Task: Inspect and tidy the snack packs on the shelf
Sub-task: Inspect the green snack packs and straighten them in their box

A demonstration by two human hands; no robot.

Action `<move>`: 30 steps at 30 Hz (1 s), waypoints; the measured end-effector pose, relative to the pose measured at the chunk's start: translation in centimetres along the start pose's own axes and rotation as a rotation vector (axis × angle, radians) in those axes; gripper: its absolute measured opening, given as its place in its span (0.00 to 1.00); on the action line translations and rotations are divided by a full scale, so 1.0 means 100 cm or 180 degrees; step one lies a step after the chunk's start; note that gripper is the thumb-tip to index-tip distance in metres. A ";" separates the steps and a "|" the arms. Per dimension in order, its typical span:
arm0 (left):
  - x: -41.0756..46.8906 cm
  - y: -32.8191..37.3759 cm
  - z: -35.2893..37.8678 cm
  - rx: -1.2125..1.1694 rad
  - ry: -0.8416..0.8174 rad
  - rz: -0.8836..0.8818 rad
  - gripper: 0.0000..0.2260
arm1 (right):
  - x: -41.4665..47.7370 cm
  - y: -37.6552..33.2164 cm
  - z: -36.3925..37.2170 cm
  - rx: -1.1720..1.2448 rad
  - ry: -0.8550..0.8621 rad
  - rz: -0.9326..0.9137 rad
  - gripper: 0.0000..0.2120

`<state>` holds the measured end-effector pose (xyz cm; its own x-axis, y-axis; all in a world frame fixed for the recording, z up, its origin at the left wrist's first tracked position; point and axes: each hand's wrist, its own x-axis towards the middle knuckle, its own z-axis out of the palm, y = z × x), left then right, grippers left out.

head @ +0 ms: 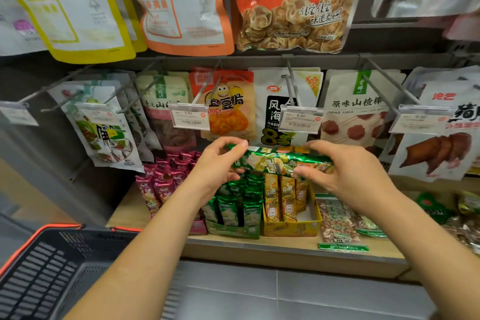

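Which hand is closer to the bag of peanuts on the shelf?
Right. The right hand is above the bag of peanuts; the left hand is farther left.

Price tag (190, 117): 3.90. Second price tag (301, 119): 5.90. Orange pouch (233, 101): SPICY.

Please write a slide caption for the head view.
Left hand and right hand hold a green snack pack above the green display box.

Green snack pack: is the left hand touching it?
Touching. The head view shows the left hand pinching one end of the green snack pack between thumb and fingers; the right hand grips the other end.
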<state>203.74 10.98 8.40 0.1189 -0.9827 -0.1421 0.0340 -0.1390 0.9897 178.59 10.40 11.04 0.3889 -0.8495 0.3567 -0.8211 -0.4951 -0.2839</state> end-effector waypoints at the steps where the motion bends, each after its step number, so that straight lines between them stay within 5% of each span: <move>1: 0.002 -0.001 -0.001 -0.0106 0.0051 -0.0155 0.04 | 0.000 -0.001 0.002 -0.0051 0.0142 -0.0134 0.31; 9: 0.019 -0.009 0.002 -0.1068 0.0857 -0.0264 0.07 | 0.013 0.010 0.047 0.0282 -0.0094 0.0061 0.24; 12: 0.018 -0.008 0.006 -0.0838 0.1002 0.0100 0.08 | 0.023 0.012 0.068 -0.0105 -0.0209 0.0229 0.20; 15: 0.011 -0.005 0.014 -0.0086 0.1095 0.0686 0.05 | 0.032 0.003 0.081 0.0329 -0.0429 0.0101 0.27; 19: -0.004 -0.007 0.027 0.0944 0.0569 0.1337 0.08 | 0.043 -0.017 0.089 0.0723 -0.0514 -0.0060 0.34; 24: 0.004 -0.003 0.014 0.0018 0.0171 0.0706 0.11 | 0.052 -0.017 0.093 0.0931 -0.0160 0.0100 0.31; 27: 0.018 -0.020 0.000 0.2213 -0.0001 0.0738 0.21 | 0.055 -0.011 0.095 0.1088 -0.0081 0.0427 0.26; 30: 0.030 -0.040 -0.001 0.4004 -0.0847 0.0833 0.37 | 0.058 -0.007 0.096 0.1200 0.0025 0.0744 0.21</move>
<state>204.07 8.62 4.03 -0.2223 -0.9717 -0.0801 -0.9202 0.1820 0.3466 185.42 4.02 4.80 0.2065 -0.9458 0.2507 -0.6762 -0.3231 -0.6621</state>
